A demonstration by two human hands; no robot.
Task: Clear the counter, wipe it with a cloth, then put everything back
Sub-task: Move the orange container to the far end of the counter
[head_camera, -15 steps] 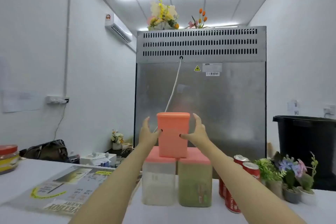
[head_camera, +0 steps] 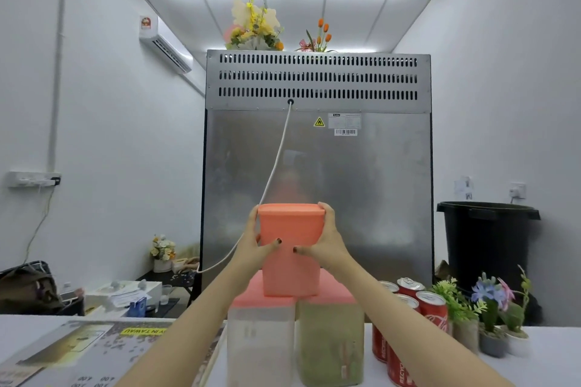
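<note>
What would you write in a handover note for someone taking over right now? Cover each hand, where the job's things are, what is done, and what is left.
Left hand: grip on the orange container's left side.
Right hand: grip on its right side.
The container tops a stack, on or just above two pink-lidded tubs on the counter.
Also on the counter: red cans, small potted plants, a printed sheet.
Done: cannot tell whether wiping has happened.
Left: the counter holds things, so clearing or putting back is unfinished.
</note>
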